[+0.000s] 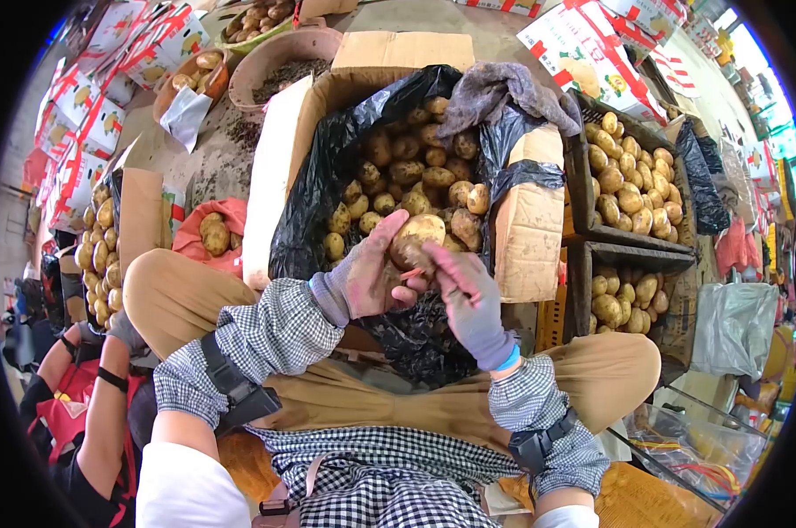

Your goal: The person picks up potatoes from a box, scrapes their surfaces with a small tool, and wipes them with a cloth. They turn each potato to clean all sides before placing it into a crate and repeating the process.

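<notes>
My left hand [363, 273], in a soiled grey work glove, grips a potato [414, 242] with a pale side facing up. At the potato's lower right is my gloved right hand [470, 295], its fingers curled together with their tips right at the skin. A thin reddish piece [412, 275] shows between the hands, under the potato; what my right fingers pinch I cannot tell. Below both hands stands a cardboard box [528, 220] lined with black plastic [305, 211], holding many potatoes [407, 172]. A grey cloth [512, 92] hangs over its far right corner.
Two dark crates [583, 238] of potatoes stand on the right. Behind the box are a pinkish tub [285, 46] with dark soil and an orange basin [180, 81] with potatoes. Another person's arm [107, 414] reaches in at left. Printed cartons [583, 62] are stacked farther back.
</notes>
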`<state>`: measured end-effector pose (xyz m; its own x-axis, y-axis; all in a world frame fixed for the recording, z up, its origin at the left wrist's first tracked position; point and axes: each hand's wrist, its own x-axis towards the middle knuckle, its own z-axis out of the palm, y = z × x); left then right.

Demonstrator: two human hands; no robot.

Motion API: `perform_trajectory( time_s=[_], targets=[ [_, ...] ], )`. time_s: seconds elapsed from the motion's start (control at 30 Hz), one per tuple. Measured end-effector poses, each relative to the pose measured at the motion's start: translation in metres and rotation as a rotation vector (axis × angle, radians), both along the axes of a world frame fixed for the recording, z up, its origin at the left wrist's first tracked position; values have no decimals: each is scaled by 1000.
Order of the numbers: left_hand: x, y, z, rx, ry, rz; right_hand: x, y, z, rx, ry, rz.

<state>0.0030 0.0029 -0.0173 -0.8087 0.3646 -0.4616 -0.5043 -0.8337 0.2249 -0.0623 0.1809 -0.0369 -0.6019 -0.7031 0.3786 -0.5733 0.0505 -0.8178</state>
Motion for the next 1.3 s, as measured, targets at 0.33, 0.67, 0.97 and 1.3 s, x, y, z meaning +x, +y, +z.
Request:
perform_trajectory(
  time_s=[0.33, 0.67, 0.97, 1.3],
  targets=[
    [-4, 10, 21, -632, 115, 67, -8, 12, 18, -180, -1020, -264],
    [-80, 43, 30, -1803, 1184, -97, -23, 52, 24, -676, -1454, -123],
    [-88, -57, -126, -1906, 649, -1678, -88, 237, 4, -1575, -1214, -771],
    [-57, -65, -176, -1662, 583, -2169, -76, 225, 3, -1495, -1340, -574]
  ],
)
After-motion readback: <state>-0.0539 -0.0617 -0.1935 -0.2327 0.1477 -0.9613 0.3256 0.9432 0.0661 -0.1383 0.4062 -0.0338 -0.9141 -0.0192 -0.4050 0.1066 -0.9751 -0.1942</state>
